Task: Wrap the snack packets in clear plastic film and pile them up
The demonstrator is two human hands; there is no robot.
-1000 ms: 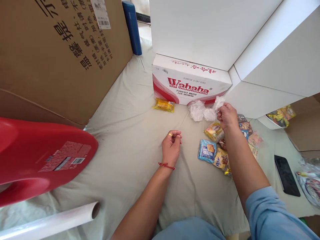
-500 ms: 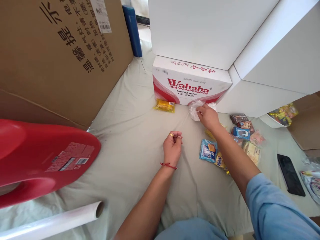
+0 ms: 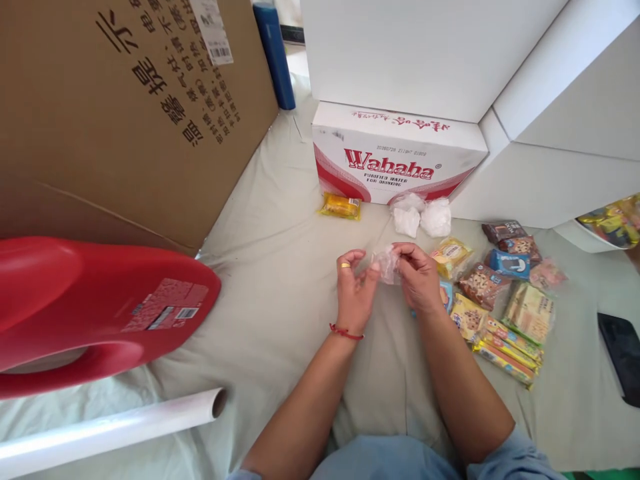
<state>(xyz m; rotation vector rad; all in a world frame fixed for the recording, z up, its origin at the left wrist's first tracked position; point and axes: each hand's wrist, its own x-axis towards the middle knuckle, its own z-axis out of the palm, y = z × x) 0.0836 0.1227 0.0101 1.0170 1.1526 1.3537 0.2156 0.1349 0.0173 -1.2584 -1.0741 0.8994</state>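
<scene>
In front of me, a small crumpled clear plastic bag [image 3: 387, 265] is held up between my two hands. My right hand [image 3: 420, 279] pinches its right side with thumb and fingers. The thumb of my left hand [image 3: 355, 287] presses the bag's left edge; its other fingers are curled, one wearing a gold ring. Just beyond, crumpled white plastic bundles [image 3: 436, 217] rest against the Wahaha carton [image 3: 395, 160]. A yellow-wrapped snack [image 3: 341, 206] lies at the carton's left front. Beside my right hand is a blue snack packet [image 3: 446, 295], partly hidden by it.
Several wrapped snacks [image 3: 484, 285] are spread to the right, with a black phone [image 3: 620, 357] farther out. A white container [image 3: 583, 237] of packets stands by the white cabinet [image 3: 540, 180]. Leftward are a red jug [image 3: 115, 300], a plastic-film roll [image 3: 115, 427] and a large cardboard box [image 3: 125, 133].
My right hand has come back from the white bundles by the carton and now holds a clear plastic bag. My left hand has opened somewhat and meets it. The view has shifted slightly.
</scene>
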